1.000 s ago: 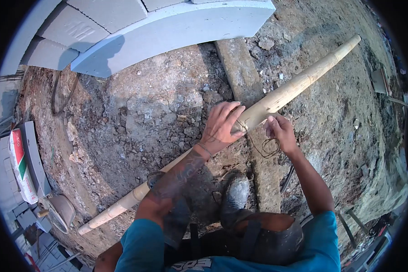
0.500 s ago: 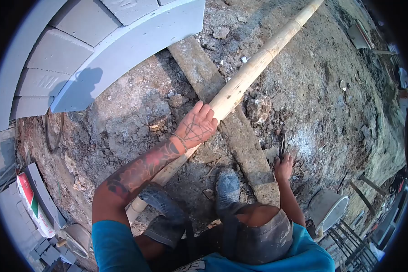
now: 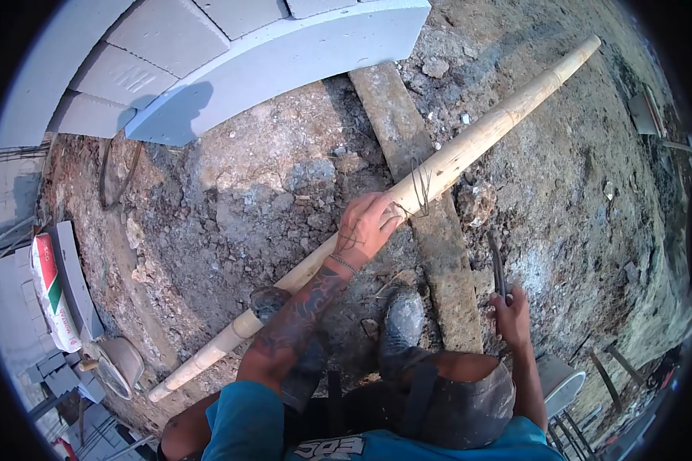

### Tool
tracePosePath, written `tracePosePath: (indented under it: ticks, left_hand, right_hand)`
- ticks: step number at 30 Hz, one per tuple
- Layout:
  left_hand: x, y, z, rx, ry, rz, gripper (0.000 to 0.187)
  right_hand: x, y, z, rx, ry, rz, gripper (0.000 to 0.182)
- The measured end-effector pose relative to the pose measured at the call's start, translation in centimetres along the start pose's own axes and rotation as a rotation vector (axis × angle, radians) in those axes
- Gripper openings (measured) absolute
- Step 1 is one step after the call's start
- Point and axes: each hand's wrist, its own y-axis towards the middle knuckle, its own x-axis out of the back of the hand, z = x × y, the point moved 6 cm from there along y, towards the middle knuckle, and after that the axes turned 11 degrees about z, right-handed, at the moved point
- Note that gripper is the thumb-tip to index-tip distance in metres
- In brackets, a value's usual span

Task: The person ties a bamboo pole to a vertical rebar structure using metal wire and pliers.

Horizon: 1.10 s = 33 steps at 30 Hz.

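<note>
A long pale bamboo pole (image 3: pixel 484 138) lies slanted across the rough ground, from lower left to upper right. My left hand (image 3: pixel 365 227) grips it near its middle. Thin dark wire (image 3: pixel 419 188) is looped around the pole just right of that hand. My right hand (image 3: pixel 511 311) is low on the right, closed on the handles of dark pliers (image 3: pixel 497 265) whose jaws point up and away from me. A concrete strip (image 3: pixel 427 207) runs under the pole, and my boots (image 3: pixel 400 323) stand beside it.
Grey concrete blocks (image 3: pixel 231 54) form a curved wall at the top left. A cement sack (image 3: pixel 51 292), more blocks and a pan (image 3: pixel 119 361) lie at the left edge. A grey bucket (image 3: pixel 561 380) stands at the lower right. Loose stones cover the dirt.
My right hand left the wire, dropped to the lower right and now holds pliers. My left hand turned from palm-up back to gripping the pole; the wire sits looped around it.
</note>
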Motion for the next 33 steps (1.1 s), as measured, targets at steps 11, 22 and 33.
tracePosePath:
  ticks: [11,22,33]
  left_hand:
    - [0.1,-0.8,1.4,0.145,-0.334,-0.055,0.014]
    - [-0.2,-0.7,2.6,0.120,-0.337,-0.068,0.009]
    - [0.9,1.8,1.9,0.074,-0.365,0.155,0.014]
  right_hand:
    - [-7.6,2.7,10.3,-0.278,0.537,0.745,0.007]
    - [-10.2,1.9,13.2,-0.330,0.726,0.822,0.012]
    - [-9.2,3.0,14.2,-0.350,0.669,0.892,0.011]
